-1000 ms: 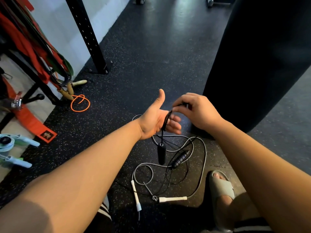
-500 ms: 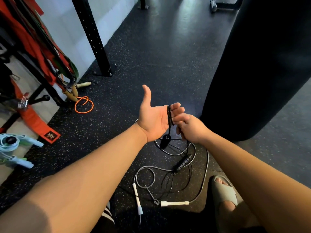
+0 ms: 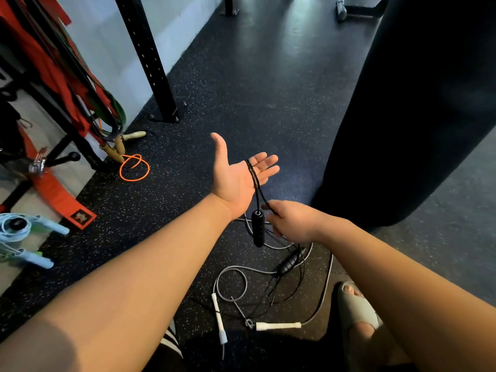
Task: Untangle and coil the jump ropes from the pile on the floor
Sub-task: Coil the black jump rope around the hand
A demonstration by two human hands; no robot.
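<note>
My left hand (image 3: 236,178) is held palm up with the fingers spread, and loops of a thin black jump rope cord (image 3: 252,171) are wound across the base of its fingers. One black handle (image 3: 258,228) hangs from those loops below the palm. My right hand (image 3: 292,221) sits just below and right of it, pinching the black cord. The other black handle (image 3: 288,261) lies on the floor, tangled with a grey rope (image 3: 233,272) that has white handles (image 3: 277,325).
A large black punching bag (image 3: 413,103) stands close on the right. A black rack post (image 3: 150,57) rises at the left, with an orange rope (image 3: 134,167), wooden handles and hanging bands near it. Light blue handles (image 3: 35,237) lie far left. My sandalled foot (image 3: 357,307) is beside the pile.
My right hand has dropped from the left hand's fingertips down below the palm, drawing the black cord around. The left hand has opened flatter, and the hanging handle has swung a little.
</note>
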